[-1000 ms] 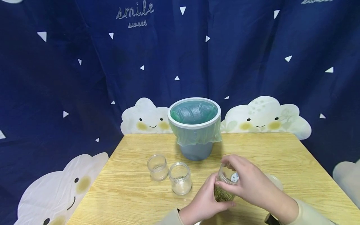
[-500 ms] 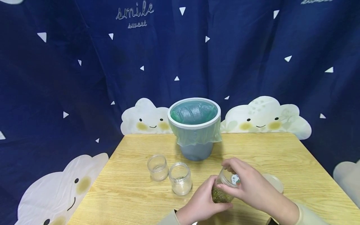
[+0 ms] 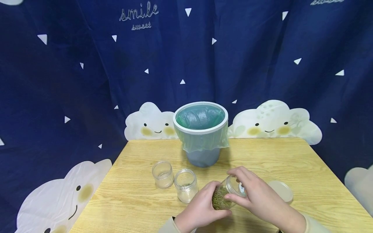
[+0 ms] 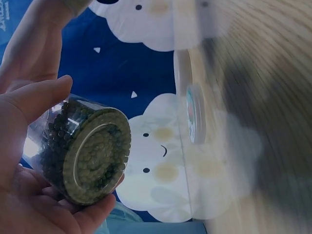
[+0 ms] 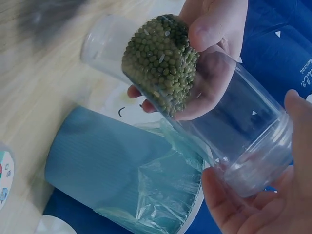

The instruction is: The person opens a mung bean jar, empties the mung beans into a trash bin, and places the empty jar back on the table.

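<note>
A clear jar (image 3: 219, 198) with green mung beans (image 5: 161, 61) at its base is tilted over the table. My left hand (image 3: 201, 207) grips the bean-filled end, fingers and thumb wrapped round it; the left wrist view shows the jar's round base (image 4: 100, 151). My right hand (image 3: 259, 195) holds the clear, beanless end by the threaded ring, thumb on the near side. Whether that end is a separate piece, I cannot tell. Two clear jars (image 3: 186, 187) (image 3: 163, 174) stand on the table to the left, the nearer one with a few dark specks inside.
A blue-grey bin (image 3: 202, 158) with a green liner stands at the back of the wooden table (image 3: 140, 207). A pale round lid (image 3: 281, 191) lies right of my right hand. The left wrist view shows a lid with a printed label (image 4: 196, 114). A dark-blue curtain (image 3: 186, 58) hangs behind.
The jar has tipped from nearly upright to slanted, its bean-filled base swinging left with my left hand. My right hand has shifted slightly left and down, uncovering more of the pale lid.
</note>
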Demonstrator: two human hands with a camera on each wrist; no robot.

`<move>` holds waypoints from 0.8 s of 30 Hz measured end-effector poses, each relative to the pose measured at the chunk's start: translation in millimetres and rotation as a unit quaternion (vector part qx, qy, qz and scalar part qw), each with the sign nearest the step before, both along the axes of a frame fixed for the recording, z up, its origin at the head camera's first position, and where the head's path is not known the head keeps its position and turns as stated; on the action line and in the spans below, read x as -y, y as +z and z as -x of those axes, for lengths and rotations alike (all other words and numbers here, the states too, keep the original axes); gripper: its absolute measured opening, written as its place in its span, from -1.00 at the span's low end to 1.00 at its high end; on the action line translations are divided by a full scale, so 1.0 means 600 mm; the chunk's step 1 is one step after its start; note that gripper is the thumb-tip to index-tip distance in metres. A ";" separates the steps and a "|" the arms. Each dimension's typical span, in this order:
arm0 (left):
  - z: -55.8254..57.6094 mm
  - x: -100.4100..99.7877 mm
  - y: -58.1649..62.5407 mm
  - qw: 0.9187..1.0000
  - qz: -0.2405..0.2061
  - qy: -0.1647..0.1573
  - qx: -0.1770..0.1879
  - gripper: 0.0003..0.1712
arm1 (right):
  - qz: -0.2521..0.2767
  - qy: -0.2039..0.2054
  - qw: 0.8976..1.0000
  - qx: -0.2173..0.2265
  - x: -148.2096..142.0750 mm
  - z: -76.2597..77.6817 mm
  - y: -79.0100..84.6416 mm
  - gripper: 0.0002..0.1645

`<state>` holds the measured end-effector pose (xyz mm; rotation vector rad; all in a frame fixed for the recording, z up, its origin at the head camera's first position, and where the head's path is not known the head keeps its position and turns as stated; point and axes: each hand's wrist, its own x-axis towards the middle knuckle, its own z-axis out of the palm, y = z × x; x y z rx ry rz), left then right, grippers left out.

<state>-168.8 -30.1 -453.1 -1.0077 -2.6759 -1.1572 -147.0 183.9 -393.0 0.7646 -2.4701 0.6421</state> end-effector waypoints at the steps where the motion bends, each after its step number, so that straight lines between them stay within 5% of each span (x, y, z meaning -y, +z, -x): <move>1: 0.000 0.002 0.001 1.000 0.004 0.003 -0.004 -0.20 | -0.002 -0.006 1.000 0.001 0.000 0.000 -0.001 -0.33; 8: 0.001 0.011 -0.001 0.999 0.024 0.019 -0.040 -0.20 | -0.003 -0.031 0.999 0.008 0.004 0.001 -0.008 -0.34; 16: 0.006 0.020 -0.008 0.998 0.015 -0.014 -0.062 -0.25 | 0.001 -0.008 1.000 0.014 0.003 0.007 -0.016 -0.42; 24: 0.010 0.022 -0.012 0.998 0.005 -0.036 -0.045 -0.26 | 0.017 0.010 0.999 0.032 0.001 0.012 -0.025 -0.43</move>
